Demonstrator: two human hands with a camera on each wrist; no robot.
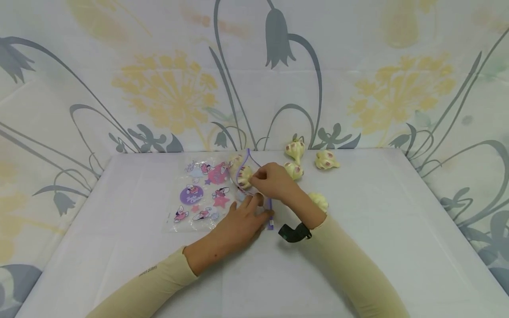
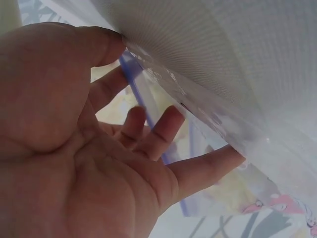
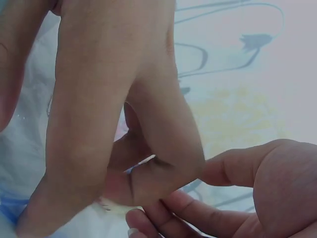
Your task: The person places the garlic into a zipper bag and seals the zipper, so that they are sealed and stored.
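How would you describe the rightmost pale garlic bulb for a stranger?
On the white table, look right of the clear, printed plastic bag, near the back edge. The pale, reddish-marked garlic bulb is farthest right of its kind, stem pointing right.

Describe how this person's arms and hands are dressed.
The left sleeve and right sleeve are cream; dark lettering, too tiny to read, marks the left one. A black band sits by the right cuff. The left hand and right hand wear no gloves.
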